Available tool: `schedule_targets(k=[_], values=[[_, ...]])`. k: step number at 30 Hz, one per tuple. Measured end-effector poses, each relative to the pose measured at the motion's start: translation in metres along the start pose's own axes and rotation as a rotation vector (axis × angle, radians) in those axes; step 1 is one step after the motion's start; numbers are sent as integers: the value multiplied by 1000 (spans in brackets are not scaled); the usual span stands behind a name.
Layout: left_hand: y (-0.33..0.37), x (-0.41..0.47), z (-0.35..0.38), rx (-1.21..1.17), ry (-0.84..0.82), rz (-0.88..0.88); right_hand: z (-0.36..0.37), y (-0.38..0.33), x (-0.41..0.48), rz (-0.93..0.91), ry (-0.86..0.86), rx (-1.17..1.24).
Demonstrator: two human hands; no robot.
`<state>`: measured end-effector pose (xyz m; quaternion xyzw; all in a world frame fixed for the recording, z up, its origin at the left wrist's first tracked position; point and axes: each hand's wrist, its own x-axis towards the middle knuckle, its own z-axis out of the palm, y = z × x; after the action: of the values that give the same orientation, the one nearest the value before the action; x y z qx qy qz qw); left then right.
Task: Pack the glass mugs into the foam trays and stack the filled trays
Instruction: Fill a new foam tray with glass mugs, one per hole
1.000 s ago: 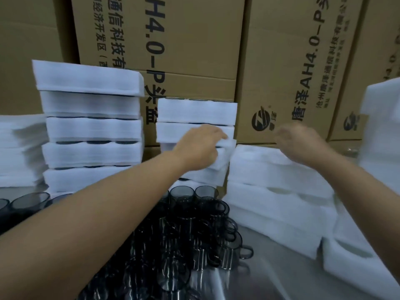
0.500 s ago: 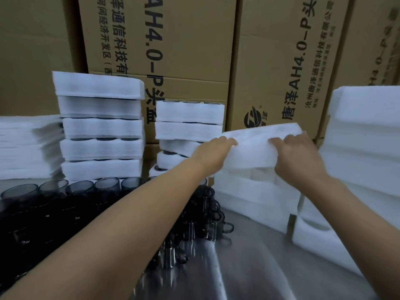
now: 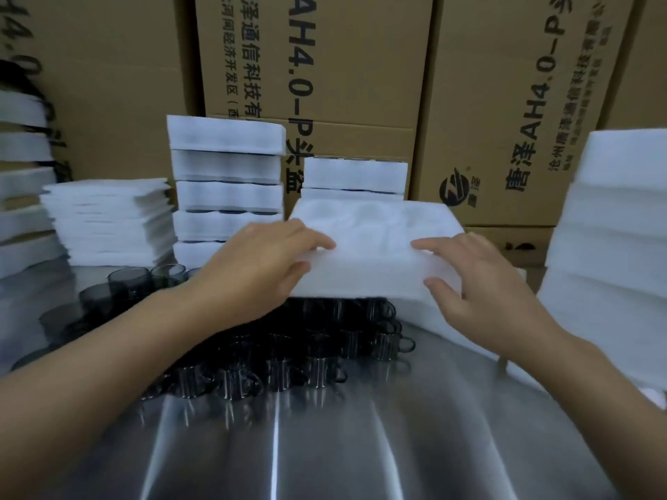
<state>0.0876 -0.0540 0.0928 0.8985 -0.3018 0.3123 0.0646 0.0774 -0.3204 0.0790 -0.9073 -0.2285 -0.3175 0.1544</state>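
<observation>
the cardboard cartons (image 3: 325, 84) wall off everything behind the foam tray (image 3: 371, 247), printed sides facing the camera. the steel table (image 3: 361, 445) spreads below the tray and toward the person, its bare shiny part nearest the viewer. to the tray's right rises a tall stack of empty trays (image 3: 613, 229). behind the tray to the left stand stacks of filled trays (image 3: 227, 196), dark rims showing between layers, and further left is a pile of thin foam sheets (image 3: 108, 218). the tray itself is held off the table, pockets up, its long axis running left to right between the two hands. directly beneath it and spreading left sit the glass mugs (image 3: 317, 348), dark and crowded. the left hand (image 3: 260, 268) pinches the tray's near left corner, fingers on top, thumb on the front edge; the right hand (image 3: 480, 294) does the same at the near right. both hands are equally close to the tray, so setting it down probably means drawing it toward the person, past the mugs, onto bare steel.
</observation>
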Motion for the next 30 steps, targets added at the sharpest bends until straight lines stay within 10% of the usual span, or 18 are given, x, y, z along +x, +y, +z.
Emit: schedule_targets(k=[15, 30], values=[[65, -180, -47, 18, -302, 109, 36, -94, -149, -266, 81, 35], [33, -133, 10, -212, -365, -83, 59, -97, -155, -207, -23, 185]])
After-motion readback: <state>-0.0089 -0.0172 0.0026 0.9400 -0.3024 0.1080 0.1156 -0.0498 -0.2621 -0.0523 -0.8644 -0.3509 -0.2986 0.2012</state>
